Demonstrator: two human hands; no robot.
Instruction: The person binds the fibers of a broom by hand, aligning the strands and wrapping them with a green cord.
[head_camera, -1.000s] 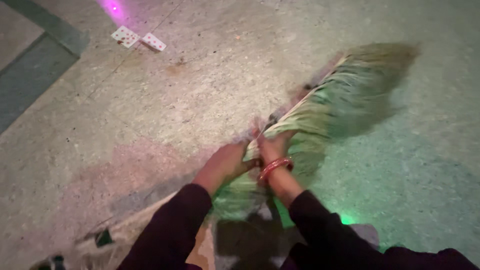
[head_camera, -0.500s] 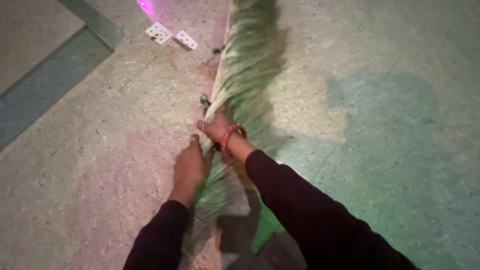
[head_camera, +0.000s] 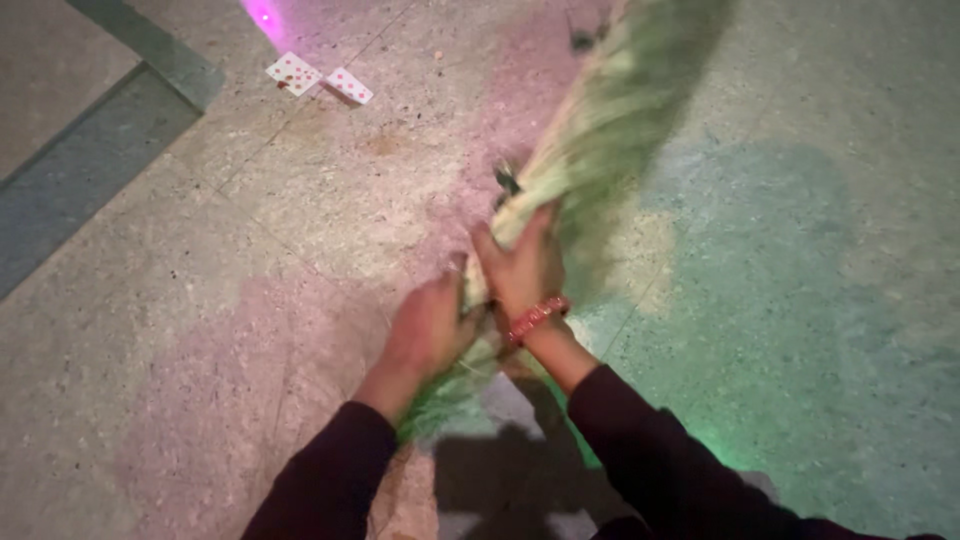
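Both hands grip a grass broom (head_camera: 600, 130) over the speckled floor (head_camera: 820, 280). The right hand (head_camera: 522, 265), with a red bangle (head_camera: 535, 318) at its wrist, is clamped on the broom's neck; the left hand (head_camera: 430, 325) clasps the handle end just behind it. Two playing cards (head_camera: 318, 78) lie well left of the blurred bristles.

The broom (head_camera: 600, 140) is a bundle of dry, pale grass-like fibres, rough and matt, blurred toward its far end. Under it the floor (head_camera: 800, 300) looks like speckled stone, smooth with a dull sheen, and up-left of the broom lie two playing cards (head_camera: 318, 78) of smooth card. Right of the broom's handle end, a beaded red bracelet (head_camera: 536, 318) circles the wrist above a dark matt cloth sleeve (head_camera: 660, 470).
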